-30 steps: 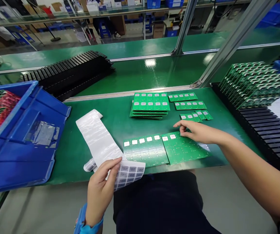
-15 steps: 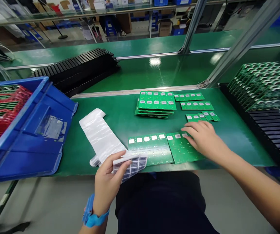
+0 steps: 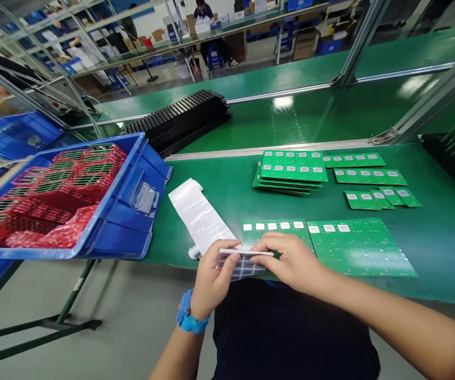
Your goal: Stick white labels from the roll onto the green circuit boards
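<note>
The left hand [image 3: 211, 274] grips the label sheet [image 3: 243, 264] at its near end, thumb on top and fingers curled under it, just off the front edge of the table [image 3: 219, 190]. The sheet bends over at the grip, so its rows of small grey labels face the person. The rest of it, a long white strip [image 3: 199, 214] (labels already gone from that part), lies flat on the table and runs away toward the blue bin [image 3: 132, 211]. A blue band [image 3: 185, 316] sits on the left wrist.

The right hand [image 3: 290, 261] has its fingertips on the top edge of the sheet, right beside the left thumb. Its fingers are bent and close together, but whether they pinch a label cannot be told.

Just behind both hands lies a board [image 3: 278, 229] with five white labels along its far edge; the right hand covers its near part. A second board [image 3: 361, 248] touches it on the right and carries three labels. Farther back stands a stack [image 3: 292, 169] of labelled boards, with two narrow strips [image 3: 354, 160] and some small pieces [image 3: 383, 198] to its right.

The bin hangs over the table's left end and holds red bags [image 3: 53, 195] of boards. Black trays [image 3: 183, 119] lie in a row behind it
</note>
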The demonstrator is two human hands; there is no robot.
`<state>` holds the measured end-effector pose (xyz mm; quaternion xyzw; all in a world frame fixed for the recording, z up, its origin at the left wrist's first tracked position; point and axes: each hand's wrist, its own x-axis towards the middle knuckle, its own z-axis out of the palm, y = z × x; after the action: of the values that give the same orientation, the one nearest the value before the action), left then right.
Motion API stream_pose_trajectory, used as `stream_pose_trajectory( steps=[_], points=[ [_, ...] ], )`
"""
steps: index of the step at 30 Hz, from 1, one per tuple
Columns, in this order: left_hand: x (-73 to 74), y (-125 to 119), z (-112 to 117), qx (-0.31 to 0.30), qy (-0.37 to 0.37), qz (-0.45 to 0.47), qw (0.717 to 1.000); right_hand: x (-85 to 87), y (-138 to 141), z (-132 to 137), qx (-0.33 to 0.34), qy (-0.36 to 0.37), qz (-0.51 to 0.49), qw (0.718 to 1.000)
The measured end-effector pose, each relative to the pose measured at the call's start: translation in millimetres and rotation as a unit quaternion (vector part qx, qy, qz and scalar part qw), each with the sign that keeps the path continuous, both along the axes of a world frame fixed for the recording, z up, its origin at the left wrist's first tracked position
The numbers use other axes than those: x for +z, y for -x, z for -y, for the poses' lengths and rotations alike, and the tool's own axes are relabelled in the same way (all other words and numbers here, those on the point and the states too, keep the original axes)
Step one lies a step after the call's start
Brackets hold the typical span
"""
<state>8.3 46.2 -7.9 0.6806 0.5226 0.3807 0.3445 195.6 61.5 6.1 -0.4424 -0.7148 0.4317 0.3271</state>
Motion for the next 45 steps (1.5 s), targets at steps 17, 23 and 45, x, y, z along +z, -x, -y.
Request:
stream_pose_trajectory(
  steps=[17, 23, 45],
  points=[
    [-6.8, -6.4, -9.7, 0.059, -0.075, -0.031, 0.995, 6.9, -10.6, -7.0, 0.031, 0.05, 0.024, 0.998],
    [-4.9, -7.8, -10.8, 0.033, -0.091, -0.078, 0.992, 8.8, -14.5, -4.2, 0.006, -0.059, 0.031, 0.998],
    [-14.1, -2.8, -10.5, 0.074, -0.077, -0.104, 0.989, 2.3, -206.7, -40.4, -0.037, 0.204, 0.346, 0.915]
  ],
)
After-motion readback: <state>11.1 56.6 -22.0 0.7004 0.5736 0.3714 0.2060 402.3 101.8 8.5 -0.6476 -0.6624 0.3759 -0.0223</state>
